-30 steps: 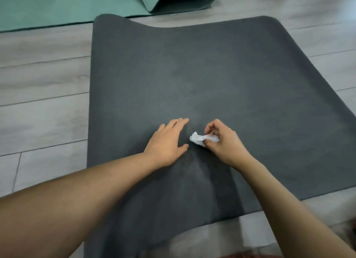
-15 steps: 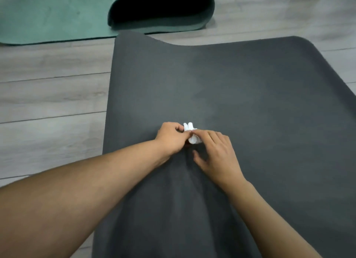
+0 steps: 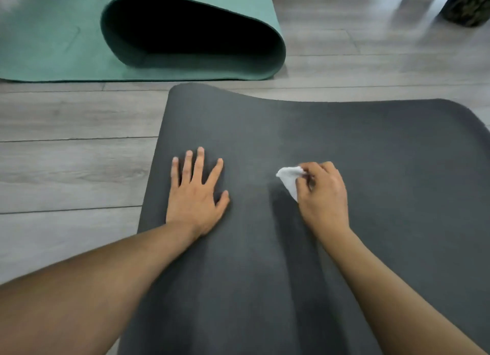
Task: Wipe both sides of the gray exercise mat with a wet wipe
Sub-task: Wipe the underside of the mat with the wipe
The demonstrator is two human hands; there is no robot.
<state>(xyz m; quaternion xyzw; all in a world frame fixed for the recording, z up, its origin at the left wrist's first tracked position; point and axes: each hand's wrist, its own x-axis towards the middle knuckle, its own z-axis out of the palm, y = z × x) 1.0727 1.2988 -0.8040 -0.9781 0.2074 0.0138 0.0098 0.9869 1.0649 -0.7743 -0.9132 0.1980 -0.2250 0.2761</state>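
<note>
The left hand (image 3: 196, 195) is lying flat on the gray exercise mat (image 3: 371, 155), fingers straight and spread, palm down, holding nothing. The right hand (image 3: 324, 195) is curling its fingers around a crumpled white wet wipe (image 3: 289, 178), pinching it so that a pointed, wrinkled wad is sticking out to the left of the knuckles; whether the wipe is touching the mat cannot be told. The two hands are lying apart from each other, with bare mat between them. Both forearms are reaching in from the lower edge over the near part of the mat.

The mat is showing a matte, finely grained, dark gray surface with rounded far corners; its far edge is running in a gentle wave, and its far left corner is appearing slightly raised. It is lying on a wood-plank floor (image 3: 66, 169) of pale gray boards with visible grain and dark seams. A slightly darker band is running on the mat toward the viewer from beneath the wipe.

Beyond the mat, apart from it, a teal mat (image 3: 39, 36) is lying on the floor with one end folded over into a loose, open loop, its hollow appearing dark. At the upper right corner a dark, mottled object (image 3: 466, 4) is standing on the floor, too blurred to identify.
</note>
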